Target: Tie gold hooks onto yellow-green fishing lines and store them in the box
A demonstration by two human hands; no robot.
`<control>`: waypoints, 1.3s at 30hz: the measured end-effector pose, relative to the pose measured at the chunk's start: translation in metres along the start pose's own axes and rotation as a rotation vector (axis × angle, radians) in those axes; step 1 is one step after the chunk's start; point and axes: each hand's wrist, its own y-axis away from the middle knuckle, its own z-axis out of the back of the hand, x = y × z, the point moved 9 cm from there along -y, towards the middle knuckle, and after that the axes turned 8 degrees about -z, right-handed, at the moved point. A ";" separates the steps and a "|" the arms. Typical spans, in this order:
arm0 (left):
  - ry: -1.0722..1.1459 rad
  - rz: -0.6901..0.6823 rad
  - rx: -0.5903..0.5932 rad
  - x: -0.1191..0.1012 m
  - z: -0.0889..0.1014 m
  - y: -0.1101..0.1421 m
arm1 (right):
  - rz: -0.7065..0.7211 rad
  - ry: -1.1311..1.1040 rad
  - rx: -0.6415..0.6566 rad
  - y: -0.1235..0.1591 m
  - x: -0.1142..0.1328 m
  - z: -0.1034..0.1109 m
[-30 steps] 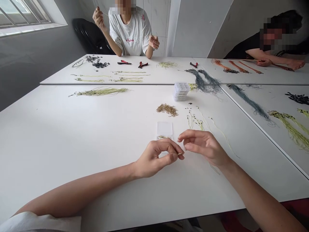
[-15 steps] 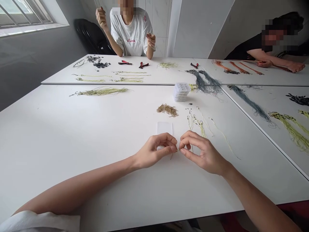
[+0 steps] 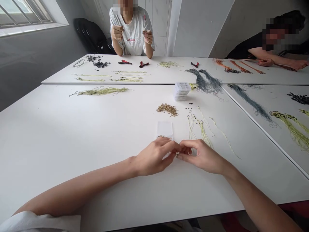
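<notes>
- Left hand (image 3: 154,158) and right hand (image 3: 202,157) together, fingertips pinching a tiny thread (image 3: 177,154), held close for steady control.
- Thread sits just before a clear plastic card (image 3: 164,129).
- Yellow-green cords (image 3: 202,135) lie right of the card.

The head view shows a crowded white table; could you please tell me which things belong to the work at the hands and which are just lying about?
At the hands: left hand and right hand, fingertips together on something too small to tell; clear plastic sheet; yellow-green cords; gold metal pieces.

Lying about: stacked clear boxes; red-handled pliers; grey cord bundle; orange cords.
</notes>
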 end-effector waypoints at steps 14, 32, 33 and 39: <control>-0.199 0.011 0.041 0.001 0.001 -0.002 | -0.085 -0.277 0.102 -0.009 -0.016 -0.010; -0.116 0.012 0.051 -0.002 -0.001 -0.002 | -0.170 -0.383 0.061 -0.007 -0.016 -0.011; -0.104 0.011 0.046 -0.003 -0.001 -0.002 | -0.169 -0.386 0.059 -0.007 -0.016 -0.011; -0.072 0.038 0.009 -0.002 0.003 -0.003 | -0.168 -0.372 0.068 -0.009 -0.023 -0.012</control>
